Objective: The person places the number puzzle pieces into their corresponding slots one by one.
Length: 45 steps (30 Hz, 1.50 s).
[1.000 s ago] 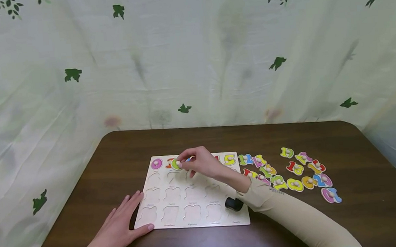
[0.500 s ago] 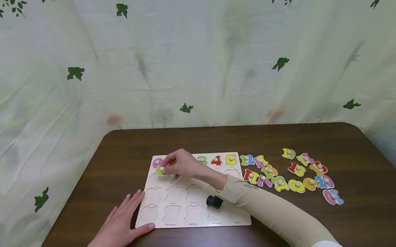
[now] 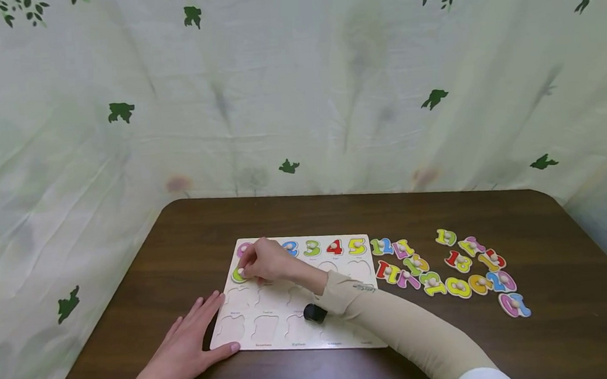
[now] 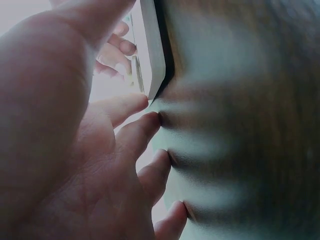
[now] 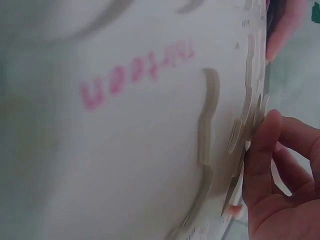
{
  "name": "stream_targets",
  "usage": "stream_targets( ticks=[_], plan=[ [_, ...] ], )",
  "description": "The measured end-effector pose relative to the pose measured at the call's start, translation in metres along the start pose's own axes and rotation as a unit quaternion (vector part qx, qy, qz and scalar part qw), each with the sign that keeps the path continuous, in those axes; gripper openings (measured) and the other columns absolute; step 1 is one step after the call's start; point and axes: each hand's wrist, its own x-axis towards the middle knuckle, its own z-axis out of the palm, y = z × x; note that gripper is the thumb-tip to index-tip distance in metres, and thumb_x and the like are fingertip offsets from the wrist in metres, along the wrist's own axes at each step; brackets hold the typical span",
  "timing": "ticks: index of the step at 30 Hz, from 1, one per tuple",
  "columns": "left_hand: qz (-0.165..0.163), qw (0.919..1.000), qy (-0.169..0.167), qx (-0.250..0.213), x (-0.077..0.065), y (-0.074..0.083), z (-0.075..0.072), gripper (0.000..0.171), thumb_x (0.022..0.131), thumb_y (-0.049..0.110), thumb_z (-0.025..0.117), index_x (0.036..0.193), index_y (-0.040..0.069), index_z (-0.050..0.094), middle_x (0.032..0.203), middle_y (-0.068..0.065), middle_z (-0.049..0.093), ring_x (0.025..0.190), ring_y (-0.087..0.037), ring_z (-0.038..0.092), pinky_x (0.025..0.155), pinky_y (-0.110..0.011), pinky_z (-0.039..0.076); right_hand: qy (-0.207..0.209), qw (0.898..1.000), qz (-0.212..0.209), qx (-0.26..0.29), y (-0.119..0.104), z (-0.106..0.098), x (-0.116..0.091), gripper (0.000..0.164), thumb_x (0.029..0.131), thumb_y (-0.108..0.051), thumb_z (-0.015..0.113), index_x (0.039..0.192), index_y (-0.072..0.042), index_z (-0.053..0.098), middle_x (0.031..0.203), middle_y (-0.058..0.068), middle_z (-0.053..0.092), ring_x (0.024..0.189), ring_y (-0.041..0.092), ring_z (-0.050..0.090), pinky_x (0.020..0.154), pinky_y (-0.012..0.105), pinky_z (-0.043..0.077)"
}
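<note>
A white number puzzle board [image 3: 254, 319] lies on the dark table. My right hand [image 3: 271, 260] pinches a green number piece [image 3: 238, 275] over the leftmost recess of the second row; whether it sits flush cannot be told. In the right wrist view, the fingertips of that hand [image 5: 285, 165] are low against the board [image 5: 125, 150]. My left hand [image 3: 184, 341] rests spread at the board's left edge, thumb by the near corner. The left wrist view shows its fingertips [image 4: 150, 125] touching the table beside the board's edge [image 4: 156, 55].
In the top row sit a purple piece [image 3: 243, 249], a blue 2 [image 3: 290, 247], green 3 [image 3: 311, 247], red 4 [image 3: 334, 247] and yellow 5 [image 3: 357, 245]. Several loose number pieces [image 3: 433, 284] lie right of the board. A patterned curtain [image 3: 297, 96] hangs behind the table.
My right hand has moved left and toward me with the green piece, from the top row to the second row's left recess. The left hand stays put.
</note>
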Motion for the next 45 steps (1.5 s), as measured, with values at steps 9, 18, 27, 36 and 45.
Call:
stream_targets(
  ticks=[9, 18, 27, 36, 45],
  plan=[
    [0.000, 1.0000, -0.001, 0.004, 0.0004, 0.0002, -0.0003, 0.096, 0.077, 0.066, 0.071, 0.149, 0.011, 0.042, 0.154, -0.016, 0.037, 0.140, -0.045, 0.030, 0.102, -0.072, 0.024, -0.008, 1.000, -0.009, -0.026, -0.0038, 0.0000, 0.0014, 0.004, 0.087, -0.009, 0.075, 0.084, -0.010, 0.074, 0.061, -0.002, 0.056, 0.042, 0.014, 0.052, 0.040, 0.019, 0.041],
    [0.000, 1.0000, 0.000, 0.001, -0.0008, 0.0010, 0.0000, 0.095, 0.077, 0.065, 0.072, 0.149, 0.010, 0.043, 0.153, -0.016, 0.038, 0.140, -0.045, 0.030, 0.102, -0.072, 0.024, -0.028, 0.996, -0.027, -0.085, -0.0052, -0.0003, 0.0048, 0.005, 0.088, -0.011, 0.074, 0.089, -0.007, 0.073, 0.061, -0.004, 0.053, 0.042, 0.011, 0.051, 0.041, 0.019, 0.043],
    [0.001, 1.0000, 0.003, 0.004, -0.0008, 0.0006, 0.0005, 0.095, 0.077, 0.066, 0.071, 0.149, 0.011, 0.043, 0.153, -0.015, 0.038, 0.140, -0.044, 0.030, 0.102, -0.072, 0.025, -0.035, 0.996, -0.024, -0.078, -0.0050, -0.0012, 0.0043, 0.005, 0.089, -0.012, 0.074, 0.090, -0.007, 0.074, 0.065, -0.002, 0.056, 0.044, 0.014, 0.053, 0.042, 0.020, 0.044],
    [-0.003, 1.0000, 0.002, -0.002, -0.0013, 0.0017, -0.0003, 0.095, 0.077, 0.066, 0.071, 0.149, 0.012, 0.042, 0.154, -0.014, 0.038, 0.141, -0.043, 0.029, 0.103, -0.071, 0.023, -0.039, 0.997, -0.018, -0.068, -0.0050, -0.0029, 0.0043, 0.007, 0.089, -0.013, 0.075, 0.091, -0.007, 0.073, 0.065, -0.002, 0.056, 0.045, 0.015, 0.054, 0.042, 0.020, 0.045],
    [-0.007, 1.0000, -0.003, -0.003, -0.0010, 0.0005, -0.0002, 0.096, 0.077, 0.067, 0.070, 0.150, 0.012, 0.041, 0.154, -0.015, 0.037, 0.141, -0.043, 0.028, 0.103, -0.071, 0.022, -0.036, 0.995, -0.043, -0.085, -0.0049, -0.0042, 0.0046, 0.003, 0.088, -0.011, 0.075, 0.088, -0.008, 0.075, 0.062, -0.004, 0.055, 0.043, 0.010, 0.050, 0.043, 0.018, 0.041]
  ],
)
